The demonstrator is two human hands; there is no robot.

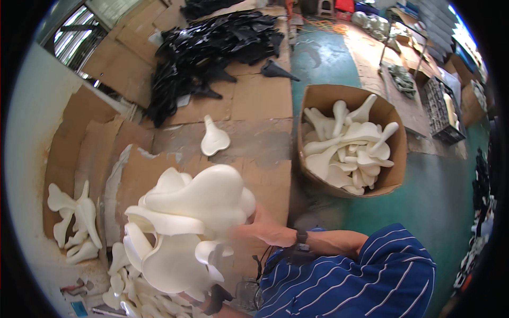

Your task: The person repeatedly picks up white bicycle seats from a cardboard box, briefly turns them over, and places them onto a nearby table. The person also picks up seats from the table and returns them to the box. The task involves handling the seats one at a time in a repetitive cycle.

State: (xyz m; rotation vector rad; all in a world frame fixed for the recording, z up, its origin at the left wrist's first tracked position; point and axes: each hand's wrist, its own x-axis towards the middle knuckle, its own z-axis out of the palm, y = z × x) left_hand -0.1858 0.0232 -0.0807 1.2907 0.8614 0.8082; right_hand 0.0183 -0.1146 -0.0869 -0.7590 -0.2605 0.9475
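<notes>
A bulky stack of cream-white foam bicycle saddle pads (196, 193) is held above the cardboard-covered table. At its right side my right hand (260, 228), with a dark band on the wrist, presses against the pads with bent fingers partly hidden behind them. My left hand (191, 298) supports the stack from below, near the lower edge; its fingers are mostly hidden by the foam, and a black band shows at the wrist. Beyond the stack, one single saddle pad (214, 139) lies flat on the table.
A heap of black saddle covers (212, 50) lies at the table's far end, with one black cover (278, 70) apart. An open cardboard box (395, 175) full of pads stands on the right. More pads lie at left (79, 217) and lower left (124, 286). A black crate (442, 114) stands far right.
</notes>
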